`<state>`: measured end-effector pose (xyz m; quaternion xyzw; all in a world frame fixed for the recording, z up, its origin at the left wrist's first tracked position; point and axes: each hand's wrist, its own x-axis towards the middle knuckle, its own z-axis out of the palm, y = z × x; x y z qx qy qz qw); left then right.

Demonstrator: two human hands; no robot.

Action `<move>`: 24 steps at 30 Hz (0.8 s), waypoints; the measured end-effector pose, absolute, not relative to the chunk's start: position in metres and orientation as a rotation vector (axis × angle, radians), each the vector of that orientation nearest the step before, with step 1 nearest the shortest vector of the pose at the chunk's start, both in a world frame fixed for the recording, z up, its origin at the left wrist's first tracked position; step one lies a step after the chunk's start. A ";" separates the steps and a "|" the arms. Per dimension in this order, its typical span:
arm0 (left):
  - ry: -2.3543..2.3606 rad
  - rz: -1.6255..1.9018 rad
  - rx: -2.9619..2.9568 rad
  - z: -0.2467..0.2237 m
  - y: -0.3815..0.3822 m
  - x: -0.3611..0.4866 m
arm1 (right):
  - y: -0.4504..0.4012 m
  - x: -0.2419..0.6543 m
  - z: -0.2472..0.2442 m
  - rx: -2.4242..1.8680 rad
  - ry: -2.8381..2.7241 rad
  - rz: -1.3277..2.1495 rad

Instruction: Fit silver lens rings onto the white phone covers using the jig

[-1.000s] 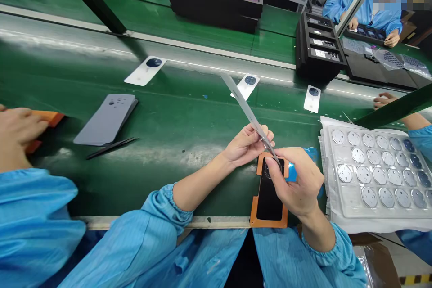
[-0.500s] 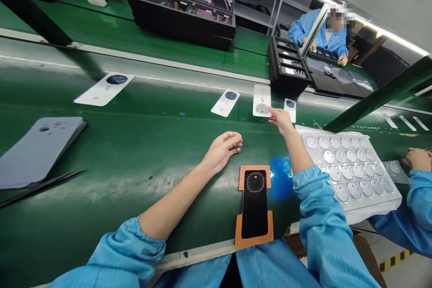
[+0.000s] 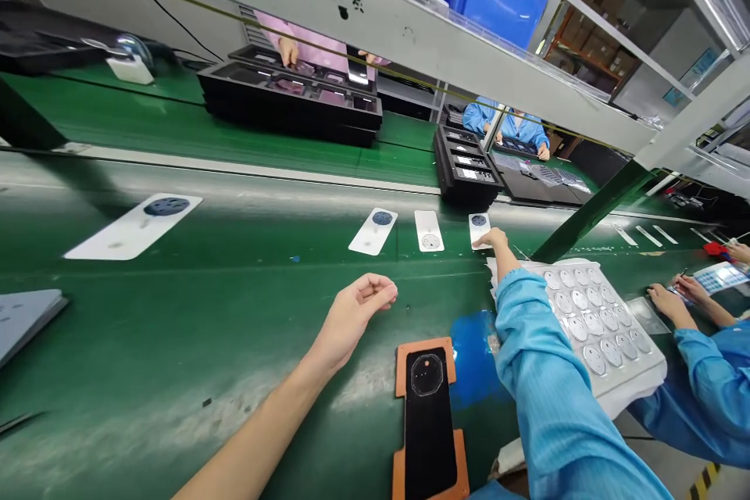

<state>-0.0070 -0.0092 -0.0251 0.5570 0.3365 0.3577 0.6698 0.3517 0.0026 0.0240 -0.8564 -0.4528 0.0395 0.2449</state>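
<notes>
My right hand (image 3: 494, 239) reaches out to the rightmost white phone-shaped panel (image 3: 480, 222), its fingers closed at the panel's lower right edge. This panel has a dark round patch at its top and lies on the green belt. My left hand (image 3: 358, 308) hovers over the belt, fingers curled in and thumb tip against them, with nothing visible in it. Close to me, a black phone back (image 3: 430, 437) with a round camera outline lies in an orange fixture (image 3: 410, 359). Left of my right hand lies another white panel (image 3: 427, 225), its round patch pale and at the bottom.
Two more white panels (image 3: 373, 233) (image 3: 126, 233) lie to the left. At right is a clear tray (image 3: 633, 375) of round pieces beside blue film (image 3: 472, 359). Black trays (image 3: 293, 109) stand across a rail. A co-worker's hands (image 3: 673, 301) work at far right.
My right hand has left the panel with the pale patch and moved right to the rightmost panel. My left hand stays over the belt, curled a little tighter. The view has tilted up.
</notes>
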 end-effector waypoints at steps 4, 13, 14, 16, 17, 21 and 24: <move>0.875 0.905 1.687 -0.024 -0.011 -0.011 | -0.015 0.328 0.046 -2.405 -1.426 0.116; 0.591 0.529 2.424 -0.029 -0.031 -0.001 | -0.154 0.238 0.050 -1.652 -2.399 -0.069; 0.611 0.491 2.347 -0.030 -0.030 -0.001 | -0.162 0.250 0.048 -1.792 -2.264 -0.058; 0.742 0.518 2.149 -0.028 -0.027 -0.002 | -0.171 0.287 0.043 -2.153 -1.886 0.012; 0.812 0.556 2.038 -0.026 -0.024 -0.004 | -0.173 0.308 0.040 -2.328 -1.693 0.060; 0.909 0.691 1.643 -0.019 -0.016 -0.008 | -0.173 0.370 0.022 -2.530 -1.456 0.192; 0.887 0.755 1.457 -0.017 -0.017 -0.008 | -0.168 0.382 0.013 -2.525 -1.409 0.247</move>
